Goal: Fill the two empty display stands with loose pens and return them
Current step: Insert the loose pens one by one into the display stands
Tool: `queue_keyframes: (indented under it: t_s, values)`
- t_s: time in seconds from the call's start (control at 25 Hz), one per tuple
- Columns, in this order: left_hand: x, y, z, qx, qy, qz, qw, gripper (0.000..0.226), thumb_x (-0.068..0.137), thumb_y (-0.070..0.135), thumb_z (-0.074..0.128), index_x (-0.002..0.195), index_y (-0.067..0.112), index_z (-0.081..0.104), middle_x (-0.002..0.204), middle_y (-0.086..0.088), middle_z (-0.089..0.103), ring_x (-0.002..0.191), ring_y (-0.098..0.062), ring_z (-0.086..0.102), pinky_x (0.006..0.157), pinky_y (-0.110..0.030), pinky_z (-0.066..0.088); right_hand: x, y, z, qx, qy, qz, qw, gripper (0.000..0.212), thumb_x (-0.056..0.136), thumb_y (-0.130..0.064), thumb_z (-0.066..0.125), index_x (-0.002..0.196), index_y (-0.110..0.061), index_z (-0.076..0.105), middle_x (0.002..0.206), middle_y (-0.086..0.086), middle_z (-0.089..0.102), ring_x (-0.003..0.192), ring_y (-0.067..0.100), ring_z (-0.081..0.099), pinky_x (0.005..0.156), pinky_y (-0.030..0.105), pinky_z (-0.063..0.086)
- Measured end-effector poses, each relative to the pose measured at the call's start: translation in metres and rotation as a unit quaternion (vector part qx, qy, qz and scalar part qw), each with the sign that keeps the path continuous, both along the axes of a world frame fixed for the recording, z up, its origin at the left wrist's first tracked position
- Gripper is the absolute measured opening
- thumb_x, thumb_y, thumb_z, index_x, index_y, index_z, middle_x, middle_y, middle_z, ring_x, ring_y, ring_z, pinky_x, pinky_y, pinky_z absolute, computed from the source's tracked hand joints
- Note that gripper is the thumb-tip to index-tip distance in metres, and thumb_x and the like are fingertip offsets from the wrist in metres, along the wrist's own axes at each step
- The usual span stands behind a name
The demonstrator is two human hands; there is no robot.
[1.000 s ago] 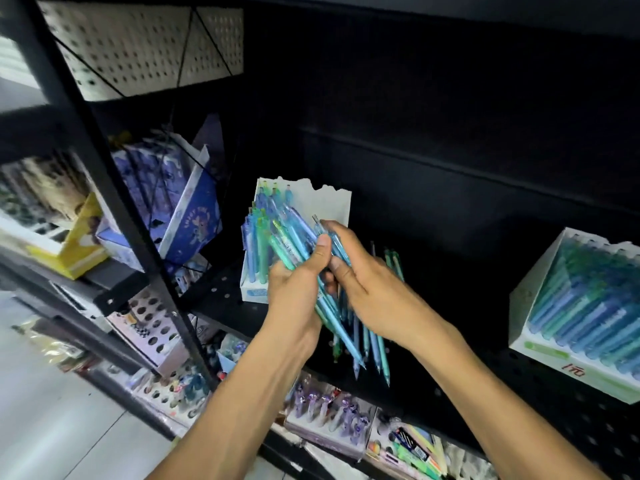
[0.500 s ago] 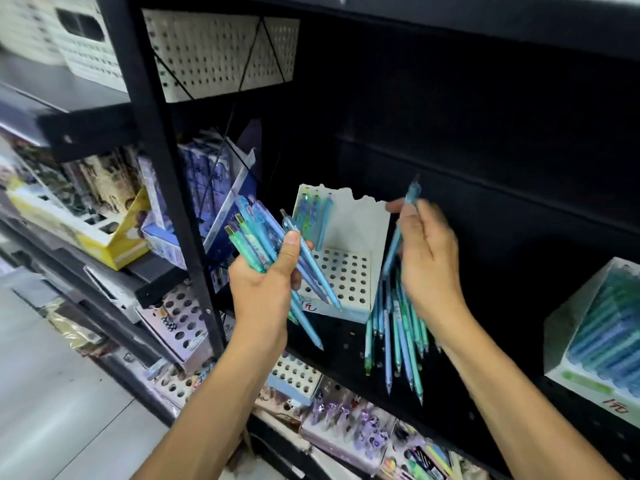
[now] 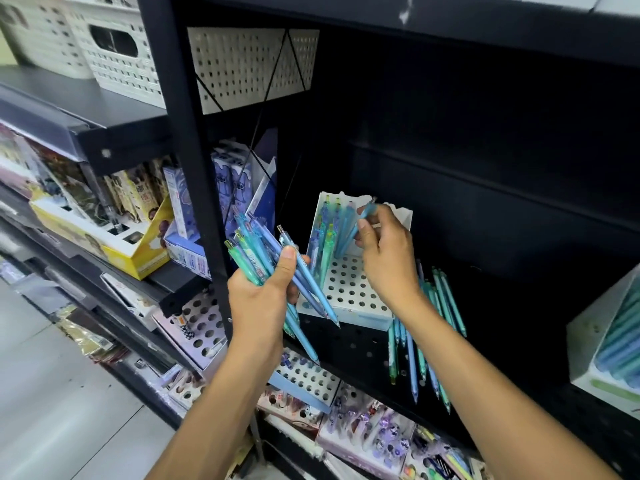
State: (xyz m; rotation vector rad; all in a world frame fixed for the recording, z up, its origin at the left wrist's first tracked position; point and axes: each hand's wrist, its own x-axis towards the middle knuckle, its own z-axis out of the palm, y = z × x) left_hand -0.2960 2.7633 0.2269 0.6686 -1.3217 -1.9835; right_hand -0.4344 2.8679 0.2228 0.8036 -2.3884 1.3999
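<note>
My right hand (image 3: 384,251) pinches 1 pen (image 3: 360,221) over the stand (image 3: 349,289); left hand (image 3: 266,292) grips the bundle (image 3: 263,251). I should tilt it tip-down into a free hole.

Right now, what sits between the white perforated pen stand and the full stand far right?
Loose blue-green pens on black shelf, in the head view.

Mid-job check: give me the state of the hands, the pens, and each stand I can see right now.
left hand: grips a bundle of pens
right hand: pinches one pen, lowering it into the stand
white stand: on the shelf, partly filled, most holes empty
loose pens: lying on the shelf
right stand: full
</note>
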Motion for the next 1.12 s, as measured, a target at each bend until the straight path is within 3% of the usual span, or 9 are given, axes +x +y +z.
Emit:
queue_keyframes:
  t_s: [0.12, 0.24, 0.4, 0.56, 0.72, 0.84, 0.92, 1.0, 1.12]
  values:
    - [0.001, -0.002, 0.0, 0.005, -0.004, -0.008, 1.0, 0.011, 0.091, 0.022, 0.069, 0.082, 0.017, 0.064, 0.078, -0.006, 0.067, 0.048, -0.011, 0.042, 0.054, -0.021, 0.048, -0.002, -0.004, 0.005, 0.072, 0.029, 0.018, 0.997, 0.015, 0.104, -0.019, 0.048, 0.111, -0.009, 0.056, 0.09, 0.004, 0.065, 0.079, 0.018, 0.064, 0.07, 0.035, 0.053]
    - [0.002, 0.0, 0.003, -0.001, 0.007, -0.017, 1.0, 0.015, 0.093, 0.019, 0.068, 0.078, 0.019, 0.064, 0.074, 0.001, 0.071, 0.048, -0.011, 0.041, 0.054, -0.022, 0.046, -0.003, -0.007, 0.003, 0.152, -0.002, 0.033, 0.988, 0.012, 0.102, -0.017, 0.05, 0.096, -0.008, 0.056, 0.074, 0.004, 0.062, 0.058, 0.014, 0.052, 0.057, 0.029, 0.04]
    - [0.002, 0.003, 0.007, -0.012, 0.016, -0.031, 0.999, 0.014, 0.093, 0.018, 0.066, 0.08, 0.019, 0.062, 0.072, 0.003, 0.072, 0.047, -0.01, 0.041, 0.054, -0.021, 0.049, -0.001, -0.008, 0.018, 0.177, -0.016, -0.02, 0.984, 0.018, 0.097, -0.028, 0.06, 0.096, -0.012, 0.067, 0.087, 0.001, 0.072, 0.075, 0.017, 0.066, 0.073, 0.034, 0.054]
    - [0.001, 0.005, 0.01, -0.027, 0.032, -0.041, 0.998, 0.021, 0.094, 0.017, 0.066, 0.074, 0.024, 0.066, 0.073, 0.001, 0.073, 0.049, -0.01, 0.043, 0.051, -0.023, 0.045, 0.043, 0.008, 0.035, 0.062, -0.027, 0.015, 0.998, 0.017, 0.092, -0.034, 0.064, 0.102, -0.021, 0.067, 0.084, -0.013, 0.068, 0.065, 0.005, 0.06, 0.066, 0.024, 0.051]
    - [-0.005, 0.013, 0.006, -0.046, 0.038, -0.058, 0.997, 0.026, 0.094, 0.014, 0.065, 0.07, 0.022, 0.068, 0.063, 0.005, 0.065, 0.051, -0.01, 0.048, 0.048, -0.023, 0.043, 0.059, 0.019, 0.039, 0.098, -0.107, 0.159, 0.977, 0.026, 0.087, -0.021, 0.075, 0.112, -0.023, 0.067, 0.078, -0.008, 0.067, 0.066, 0.008, 0.061, 0.069, 0.025, 0.055]
    - [-0.006, 0.022, 0.004, -0.042, 0.037, -0.05, 0.997, 0.02, 0.094, 0.014, 0.066, 0.074, 0.017, 0.065, 0.062, 0.005, 0.064, 0.051, -0.009, 0.048, 0.049, -0.023, 0.043, 0.056, 0.025, 0.039, 0.117, -0.084, 0.139, 0.98, 0.021, 0.086, -0.018, 0.076, 0.106, -0.024, 0.071, 0.077, -0.009, 0.066, 0.067, 0.005, 0.061, 0.068, 0.024, 0.056]
    - [-0.005, 0.024, 0.005, -0.026, 0.038, -0.029, 0.999, 0.015, 0.094, 0.016, 0.065, 0.079, 0.017, 0.065, 0.071, 0.002, 0.071, 0.051, -0.01, 0.046, 0.05, -0.022, 0.043, 0.053, 0.032, 0.038, 0.113, -0.068, 0.119, 0.984, 0.018, 0.089, -0.016, 0.072, 0.105, -0.025, 0.071, 0.082, -0.012, 0.067, 0.074, 0.002, 0.062, 0.069, 0.016, 0.052]
    - [-0.002, 0.019, 0.006, -0.002, 0.039, 0.0, 0.999, 0.009, 0.095, 0.017, 0.063, 0.086, 0.018, 0.063, 0.08, -0.002, 0.076, 0.056, -0.011, 0.048, 0.052, -0.022, 0.042, 0.043, 0.037, 0.034, 0.053, -0.083, 0.087, 0.991, 0.017, 0.092, -0.014, 0.068, 0.104, -0.027, 0.067, 0.088, -0.014, 0.066, 0.08, -0.004, 0.062, 0.073, 0.013, 0.051]
    - [0.002, 0.007, 0.008, 0.007, 0.03, 0.02, 0.999, 0.006, 0.095, 0.019, 0.063, 0.089, 0.018, 0.061, 0.079, -0.001, 0.076, 0.061, -0.014, 0.049, 0.053, -0.023, 0.043, 0.027, 0.029, 0.022, -0.067, -0.117, 0.035, 0.99, 0.016, 0.094, -0.012, 0.065, 0.102, -0.024, 0.06, 0.094, -0.009, 0.067, 0.086, 0.003, 0.065, 0.079, 0.022, 0.056]
